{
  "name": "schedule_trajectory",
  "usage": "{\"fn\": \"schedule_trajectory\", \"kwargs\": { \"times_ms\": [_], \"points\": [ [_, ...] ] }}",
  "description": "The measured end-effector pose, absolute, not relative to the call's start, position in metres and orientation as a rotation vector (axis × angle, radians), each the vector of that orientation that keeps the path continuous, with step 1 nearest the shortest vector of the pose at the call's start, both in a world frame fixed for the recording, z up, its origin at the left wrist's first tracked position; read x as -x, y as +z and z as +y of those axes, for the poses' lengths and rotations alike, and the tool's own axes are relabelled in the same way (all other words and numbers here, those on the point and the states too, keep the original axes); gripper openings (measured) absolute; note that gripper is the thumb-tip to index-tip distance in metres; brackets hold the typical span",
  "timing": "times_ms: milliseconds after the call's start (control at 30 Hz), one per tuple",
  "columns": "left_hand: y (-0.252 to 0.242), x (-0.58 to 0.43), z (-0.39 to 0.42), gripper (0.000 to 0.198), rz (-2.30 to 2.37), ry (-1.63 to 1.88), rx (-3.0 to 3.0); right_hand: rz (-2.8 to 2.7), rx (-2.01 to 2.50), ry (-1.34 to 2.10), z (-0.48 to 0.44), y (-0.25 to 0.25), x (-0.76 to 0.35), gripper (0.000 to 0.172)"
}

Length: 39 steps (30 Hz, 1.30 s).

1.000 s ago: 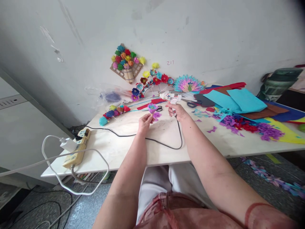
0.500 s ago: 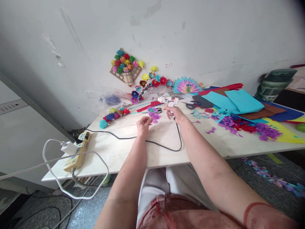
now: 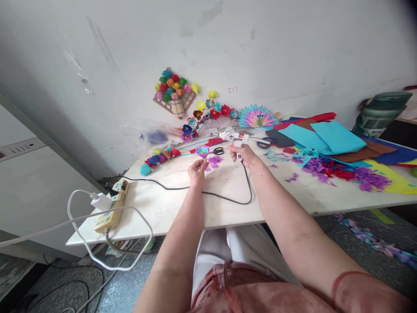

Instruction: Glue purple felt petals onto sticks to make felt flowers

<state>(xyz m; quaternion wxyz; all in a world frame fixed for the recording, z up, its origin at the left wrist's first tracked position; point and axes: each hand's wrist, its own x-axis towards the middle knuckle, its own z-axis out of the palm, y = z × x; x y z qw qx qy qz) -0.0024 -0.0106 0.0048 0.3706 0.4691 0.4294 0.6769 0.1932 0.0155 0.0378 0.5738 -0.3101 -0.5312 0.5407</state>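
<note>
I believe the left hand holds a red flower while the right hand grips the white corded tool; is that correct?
Not quite: the head view shows the left hand holding a purple and turquoise flower, not red; the right hand does grip the white corded tool.

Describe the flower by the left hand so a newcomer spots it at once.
Start at the white table and find the left hand near its middle. Just above the fingers, left of the black scissor handles, is the flower. Purple outer petals ring its turquoise centre, whereas the purple pieces to its lower right show no turquoise.
</note>
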Motion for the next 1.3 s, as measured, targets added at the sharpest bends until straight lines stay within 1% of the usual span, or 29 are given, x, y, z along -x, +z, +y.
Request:
{"fn": "schedule_trajectory", "kwargs": {
  "times_ms": [400, 700, 1033, 1300],
  "points": [
    [0.008, 0.002, -0.013, 0.031, 1.146, 1.693, -1.179, -1.484, 0.698, 1.309, 0.007, 0.042, -0.202, 0.026],
    [0.011, 0.004, -0.018, 0.036, 1.126, 1.624, -1.174, -1.594, 0.703, 1.295, 0.002, 0.046, -0.201, 0.028],
    [0.013, 0.004, -0.019, 0.036, 1.147, 1.579, -1.174, -1.674, 0.772, 1.286, 0.002, 0.046, -0.195, 0.026],
    [0.011, 0.005, -0.017, 0.035, 1.129, 1.51, -1.177, -1.675, 0.823, 1.25, 0.003, 0.044, -0.191, 0.029]
  ]
}}
